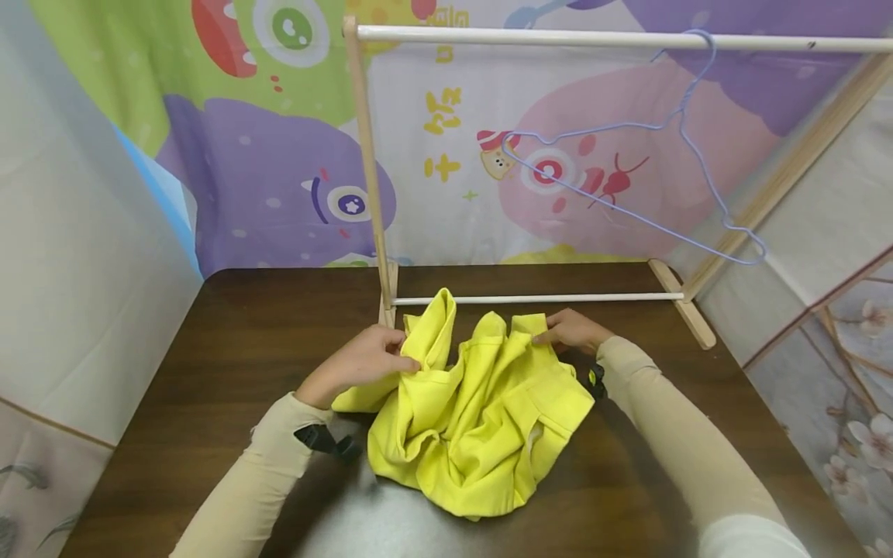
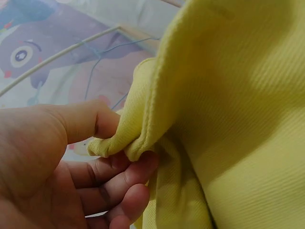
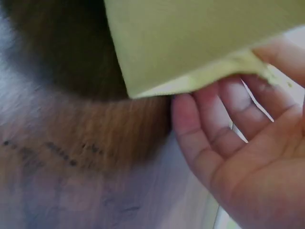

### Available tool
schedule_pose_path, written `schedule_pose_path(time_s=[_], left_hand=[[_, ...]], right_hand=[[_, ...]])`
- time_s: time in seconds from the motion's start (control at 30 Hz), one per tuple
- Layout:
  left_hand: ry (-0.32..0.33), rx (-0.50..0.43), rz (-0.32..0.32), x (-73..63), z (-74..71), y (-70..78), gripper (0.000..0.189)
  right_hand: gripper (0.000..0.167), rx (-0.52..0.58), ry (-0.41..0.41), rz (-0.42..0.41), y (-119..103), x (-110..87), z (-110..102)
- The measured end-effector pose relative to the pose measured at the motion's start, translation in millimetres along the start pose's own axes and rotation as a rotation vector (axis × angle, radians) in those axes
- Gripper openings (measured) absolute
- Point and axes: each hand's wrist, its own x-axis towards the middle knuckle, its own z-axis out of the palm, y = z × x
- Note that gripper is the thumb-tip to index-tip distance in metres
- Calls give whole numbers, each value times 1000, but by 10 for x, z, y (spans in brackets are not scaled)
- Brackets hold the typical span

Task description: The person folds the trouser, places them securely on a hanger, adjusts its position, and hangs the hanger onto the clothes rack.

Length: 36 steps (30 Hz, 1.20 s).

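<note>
A bunched yellow garment [image 1: 481,418] lies in loose folds over the middle of the dark wooden table [image 1: 230,333]. On its left side, my left hand [image 1: 363,360] pinches a folded edge between thumb and fingers. The left wrist view shows that hand [image 2: 90,162] with the stitched hem [image 2: 151,114] caught at its fingertips. My right hand [image 1: 575,332] grips the garment's far right edge. In the right wrist view the thumb of this hand [image 3: 248,138] lies over the cloth [image 3: 190,43], with the fingers beneath.
Behind the garment stands a wooden rack with a white top rail [image 1: 530,37] and a low white crossbar [image 1: 537,299]. A blue wire hanger [image 1: 628,209] hangs from the top rail at the right. A cartoon-printed curtain [image 1: 279,170] covers the back.
</note>
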Motion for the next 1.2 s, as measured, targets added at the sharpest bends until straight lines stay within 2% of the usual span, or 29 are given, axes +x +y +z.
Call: schedule_pose_path(time_s=[0.07,0.17,0.23,0.3,0.37,0.67,0.83,1.2], left_hand=[[1,-13,-5,-24,-29,-15,25],[5,-35,-11,-49,-62,-22,25],[13,-44,-13,-57,-82,-24,25],[24,-49,-8,-63,-105,-33,26],[38,-52,-12,-77,-135,-48,26],[95,-63,-108,-241,-353,-187,27],[124,-75,-130,-343,-467,-246,25],[198,-104,-198,-449,-663,-434,23]], right_hand=[[27,-21,-39,8,30,-50,-11],[15,-43,-54,17,66,-120,-23],[27,-71,-45,5,87,-165,-31],[40,-100,-17,-1,106,-206,-40],[45,-132,8,-9,131,-249,-52],[47,-187,43,8,227,-483,-192],[47,-189,54,-3,306,-596,-307],[43,-336,180,43,507,-728,-497]])
